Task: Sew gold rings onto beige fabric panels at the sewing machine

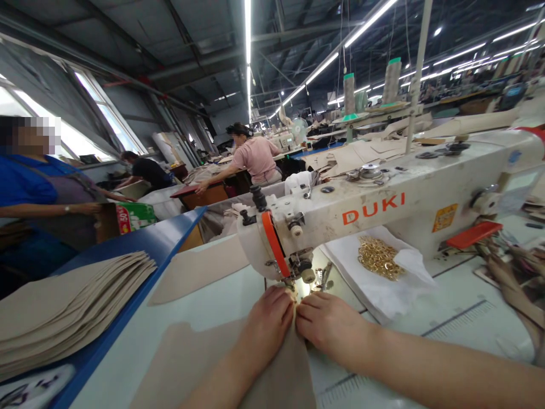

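A beige fabric piece (281, 375) lies on the pale sewing table and runs up to the needle area of a white sewing machine (315, 227). Just left of the lit needle, my left hand (270, 318) presses on the fabric with its fingers bent together. My right hand (330, 321) is closed at the fabric's right edge, its fingertips nearly touching the left ones below the presser foot. The fingertips hide the seam spot. Another beige panel (200, 270) rests behind and left of the machine head.
Gold metal rings (378, 258) lie on a white cloth (409, 289) right of the needle. A stack of beige panels (72, 312) sits on a blue surface at left. A person in blue (46, 182) holds a box; others work behind.
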A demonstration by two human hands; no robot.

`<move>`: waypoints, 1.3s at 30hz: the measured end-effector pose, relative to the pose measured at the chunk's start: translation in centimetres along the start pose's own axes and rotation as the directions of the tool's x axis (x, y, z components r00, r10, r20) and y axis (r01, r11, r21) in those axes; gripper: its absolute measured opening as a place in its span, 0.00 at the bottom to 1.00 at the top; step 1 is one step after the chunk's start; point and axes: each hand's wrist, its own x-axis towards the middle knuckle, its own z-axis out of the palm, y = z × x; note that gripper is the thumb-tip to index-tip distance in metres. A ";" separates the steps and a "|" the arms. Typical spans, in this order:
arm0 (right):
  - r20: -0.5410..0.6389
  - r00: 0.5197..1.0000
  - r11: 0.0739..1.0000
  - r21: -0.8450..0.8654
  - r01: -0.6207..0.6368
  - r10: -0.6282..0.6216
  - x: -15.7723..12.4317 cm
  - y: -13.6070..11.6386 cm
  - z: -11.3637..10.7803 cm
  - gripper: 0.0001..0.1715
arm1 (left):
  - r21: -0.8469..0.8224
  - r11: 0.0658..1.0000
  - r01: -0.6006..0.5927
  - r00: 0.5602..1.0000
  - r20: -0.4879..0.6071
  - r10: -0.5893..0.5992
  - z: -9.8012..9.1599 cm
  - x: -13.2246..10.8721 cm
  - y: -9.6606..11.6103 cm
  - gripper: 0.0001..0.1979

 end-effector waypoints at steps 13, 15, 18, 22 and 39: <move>0.010 1.000 1.000 0.019 -0.002 0.002 0.0 0.1 -0.2 0.07 | 0.032 0.998 -0.059 0.994 -0.096 0.062 0.2 -0.2 -0.2 0.08; 0.013 1.000 1.000 0.023 -0.005 0.005 0.0 0.1 -0.2 0.06 | 0.031 0.998 -0.059 0.990 -0.130 0.062 0.2 -0.3 -0.1 0.08; 0.023 1.000 1.000 0.023 -0.009 0.008 0.1 0.1 -0.3 0.06 | 0.025 0.998 -0.059 0.985 -0.160 0.062 0.1 -0.3 0.0 0.08; 0.030 1.000 1.000 0.022 -0.011 0.011 0.1 0.1 -0.5 0.05 | 0.021 0.998 -0.057 0.985 -0.163 0.060 0.2 -0.3 -0.1 0.08; 0.035 0.999 1.000 0.026 -0.016 0.015 0.1 0.1 -0.3 0.06 | 0.006 1.000 -0.029 0.991 -0.128 0.030 0.3 -0.1 0.4 0.10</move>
